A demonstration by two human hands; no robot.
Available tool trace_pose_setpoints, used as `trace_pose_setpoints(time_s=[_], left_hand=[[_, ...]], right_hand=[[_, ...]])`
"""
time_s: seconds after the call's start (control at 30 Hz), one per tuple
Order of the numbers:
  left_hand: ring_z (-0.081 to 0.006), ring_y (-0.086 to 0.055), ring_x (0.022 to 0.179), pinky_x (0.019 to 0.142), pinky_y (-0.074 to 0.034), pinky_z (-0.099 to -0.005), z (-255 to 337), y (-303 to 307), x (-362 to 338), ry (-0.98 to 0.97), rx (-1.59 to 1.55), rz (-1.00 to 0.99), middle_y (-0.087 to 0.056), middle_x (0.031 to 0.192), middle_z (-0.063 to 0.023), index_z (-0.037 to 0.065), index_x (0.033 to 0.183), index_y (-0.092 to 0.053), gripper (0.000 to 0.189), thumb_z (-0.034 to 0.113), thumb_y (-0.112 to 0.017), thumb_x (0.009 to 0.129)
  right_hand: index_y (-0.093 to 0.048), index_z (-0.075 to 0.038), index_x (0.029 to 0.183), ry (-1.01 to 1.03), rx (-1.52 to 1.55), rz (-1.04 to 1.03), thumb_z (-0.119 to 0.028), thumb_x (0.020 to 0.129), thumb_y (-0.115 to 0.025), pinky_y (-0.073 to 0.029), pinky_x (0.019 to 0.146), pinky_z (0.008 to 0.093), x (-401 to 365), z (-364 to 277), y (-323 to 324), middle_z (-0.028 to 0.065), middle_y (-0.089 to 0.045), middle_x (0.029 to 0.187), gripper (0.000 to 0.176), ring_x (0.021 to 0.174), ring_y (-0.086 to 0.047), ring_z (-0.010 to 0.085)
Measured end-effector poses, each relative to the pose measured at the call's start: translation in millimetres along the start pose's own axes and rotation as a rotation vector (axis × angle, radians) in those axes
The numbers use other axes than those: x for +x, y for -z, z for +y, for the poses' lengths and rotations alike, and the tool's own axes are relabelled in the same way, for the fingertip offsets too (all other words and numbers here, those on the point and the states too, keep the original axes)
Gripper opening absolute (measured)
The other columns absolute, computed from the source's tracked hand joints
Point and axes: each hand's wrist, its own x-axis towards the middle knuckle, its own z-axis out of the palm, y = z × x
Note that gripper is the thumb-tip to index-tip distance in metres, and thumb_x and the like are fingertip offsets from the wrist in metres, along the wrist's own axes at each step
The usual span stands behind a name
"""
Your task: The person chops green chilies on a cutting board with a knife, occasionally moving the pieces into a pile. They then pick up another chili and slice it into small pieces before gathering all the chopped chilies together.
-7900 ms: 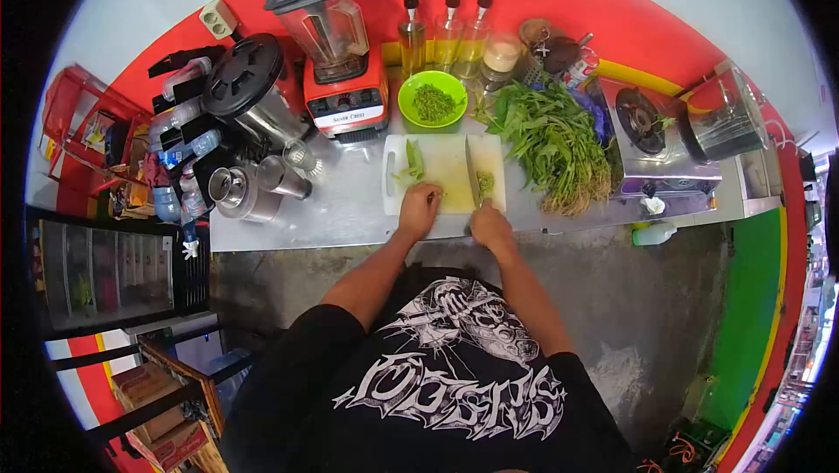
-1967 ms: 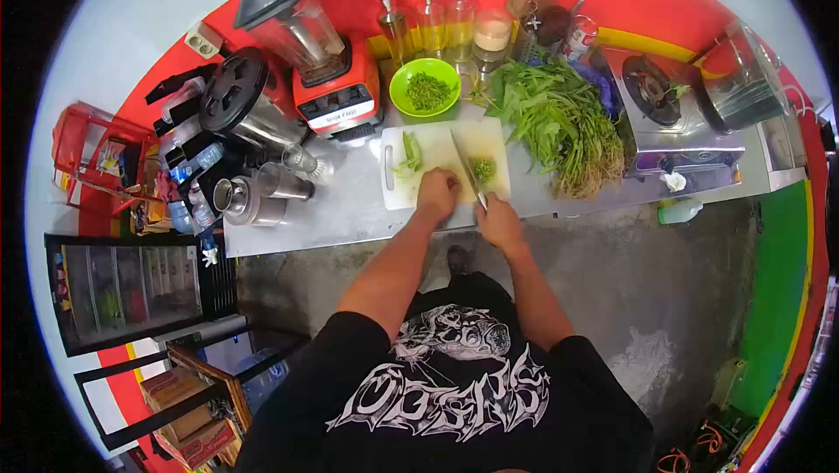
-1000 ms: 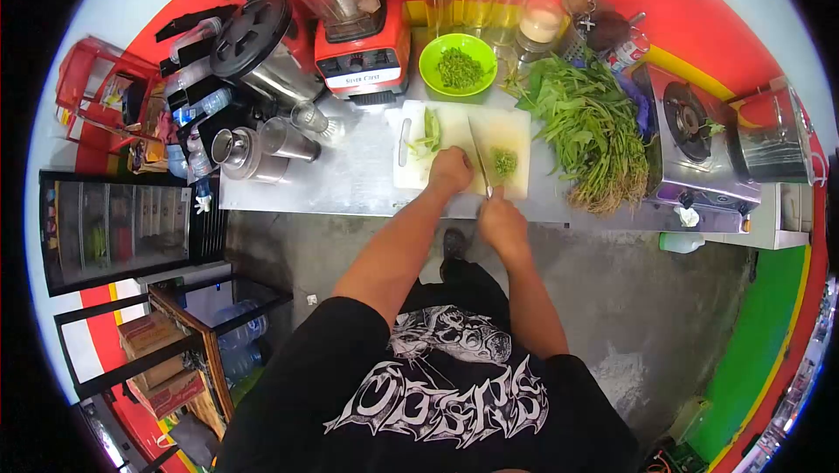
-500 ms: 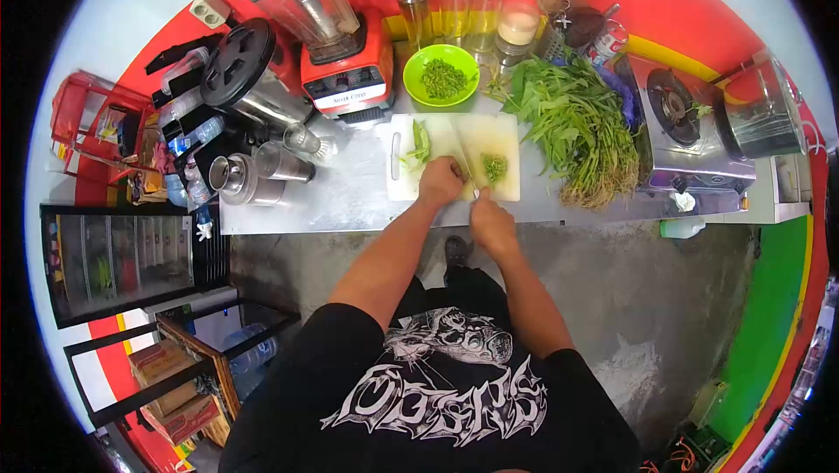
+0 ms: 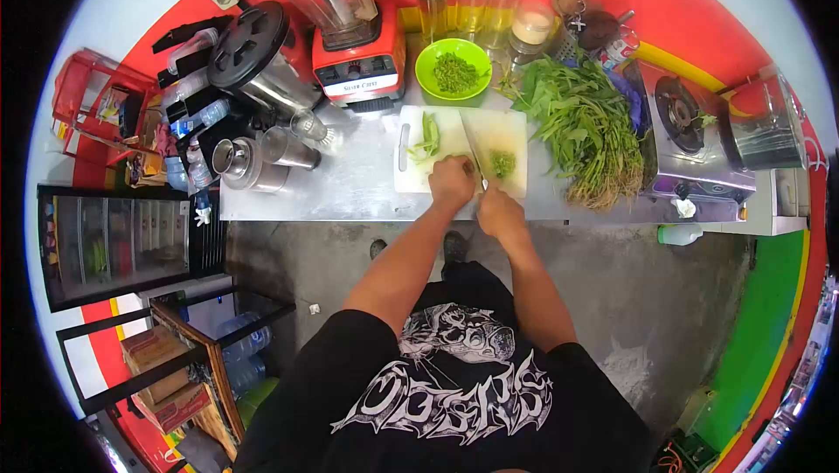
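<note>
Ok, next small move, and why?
Probably one short stroke of the knife beside the left hand: the right hand grips its handle, the blade lies close to the left's curled fingers, and chopped greens sit on the blade's other side.

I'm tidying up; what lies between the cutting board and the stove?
Leafy greens, with something purple behind them, lie between the cutting board and the stove, in the head view.

My left hand [image 5: 452,179] hides what's beneath it, my right hand [image 5: 501,212] most of the handle of my knife [image 5: 472,142]; the blender [image 5: 359,70] is cropped on top.
</note>
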Motion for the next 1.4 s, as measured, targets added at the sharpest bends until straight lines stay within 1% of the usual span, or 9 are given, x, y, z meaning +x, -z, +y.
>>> trace_pose_setpoints(time_s=[0.27, 0.43, 0.73, 0.8, 0.93, 1.07, 1.2, 1.23, 1.4], left_hand=[[-0.0387, -0.063, 0.101, 0.085, -0.055, -0.0500, 4, 0, -13, -0.072, 0.075, 0.120, -0.068, 0.108, -0.0157, 0.012, 0.101, -0.076, 0.023, 0.016, -0.064, 0.081], [-0.0381, -0.062, 0.101, 0.086, -0.054, -0.0502, 1, 1, -13, -0.093, 0.074, 0.098, -0.067, 0.108, -0.0162, 0.013, 0.107, -0.076, 0.028, 0.016, -0.063, 0.083], [-0.0380, -0.060, 0.104, 0.087, -0.053, -0.0497, -1, 0, -13, -0.109, 0.061, 0.079, -0.066, 0.108, -0.0146, 0.012, 0.100, -0.075, 0.018, 0.018, -0.065, 0.085], [-0.0379, -0.061, 0.102, 0.087, -0.053, -0.0496, -1, -1, -15, -0.108, 0.062, 0.092, -0.067, 0.108, -0.0144, 0.012, 0.098, -0.075, 0.017, 0.017, -0.065, 0.086], [-0.0377, -0.062, 0.100, 0.085, -0.053, -0.0493, -4, -4, -15, -0.127, 0.049, 0.115, -0.068, 0.106, -0.0132, 0.013, 0.094, -0.076, 0.014, 0.018, -0.066, 0.086], [-0.0338, -0.060, 0.105, 0.087, -0.049, -0.0492, -9, -12, -10, -0.108, 0.028, 0.117, -0.066, 0.107, -0.0110, 0.011, 0.093, -0.075, 0.015, 0.017, -0.065, 0.084], [-0.0337, -0.060, 0.105, 0.087, -0.049, -0.0491, -9, -10, -12, -0.100, 0.038, 0.097, -0.066, 0.105, -0.0106, 0.011, 0.093, -0.076, 0.014, 0.015, -0.066, 0.084], [-0.0334, -0.061, 0.104, 0.086, -0.050, -0.0485, -9, -10, -14, -0.115, 0.028, 0.117, -0.066, 0.105, -0.0108, 0.011, 0.093, -0.076, 0.014, 0.014, -0.066, 0.083], [-0.0328, -0.062, 0.105, 0.087, -0.051, -0.0470, -5, -5, -14, -0.102, 0.096, 0.086, -0.066, 0.106, -0.0105, 0.011, 0.092, -0.077, 0.013, 0.016, -0.068, 0.084]], right_hand=[[-0.043, 0.008, 0.130, 0.007, -0.010, 0.000, -0.018, 0.097, -0.048, -0.053, 0.087, 0.0538, 1, 2, -12, 0.0311, -0.070, 0.104, 0.042, 0.098, -0.069, 0.0467], [-0.044, 0.006, 0.122, -0.037, 0.070, 0.044, -0.022, 0.099, -0.047, -0.052, 0.087, 0.0559, -7, -1, -14, 0.0323, -0.068, 0.106, 0.037, 0.098, -0.068, 0.0473], [-0.044, 0.006, 0.123, -0.006, 0.058, 0.034, -0.014, 0.096, -0.047, -0.051, 0.090, 0.0558, 3, 2, -19, 0.0338, -0.067, 0.110, 0.033, 0.101, -0.067, 0.0492], [-0.042, 0.003, 0.124, -0.050, 0.157, 0.030, -0.025, 0.099, -0.049, -0.049, 0.090, 0.0593, -4, 1, -22, 0.0344, -0.066, 0.109, 0.038, 0.102, -0.064, 0.0534], [-0.043, 0.003, 0.124, -0.040, 0.090, 0.049, -0.023, 0.099, -0.050, -0.049, 0.090, 0.0579, 4, 2, -27, 0.0337, -0.067, 0.109, 0.037, 0.103, -0.064, 0.0518], [-0.044, 0.003, 0.127, -0.029, 0.048, -0.023, -0.008, 0.093, -0.053, -0.051, 0.094, 0.0538, 8, -4, -8, 0.0314, -0.066, 0.117, 0.038, 0.110, -0.065, 0.0465], [-0.045, 0.004, 0.126, -0.041, 0.072, -0.016, -0.016, 0.096, -0.052, -0.050, 0.094, 0.0553, -5, -1, -13, 0.0325, -0.067, 0.115, 0.037, 0.109, -0.065, 0.0482], [-0.042, 0.005, 0.123, -0.043, 0.140, -0.004, -0.026, 0.099, -0.050, -0.049, 0.090, 0.0602, -4, 3, -20, 0.0350, -0.066, 0.106, 0.040, 0.101, -0.065, 0.0524], [-0.043, 0.005, 0.122, -0.059, 0.176, 0.032, -0.027, 0.100, -0.049, -0.049, 0.089, 0.0597, 5, 8, -39, 0.0346, -0.067, 0.106, 0.040, 0.101, -0.065, 0.0521]])
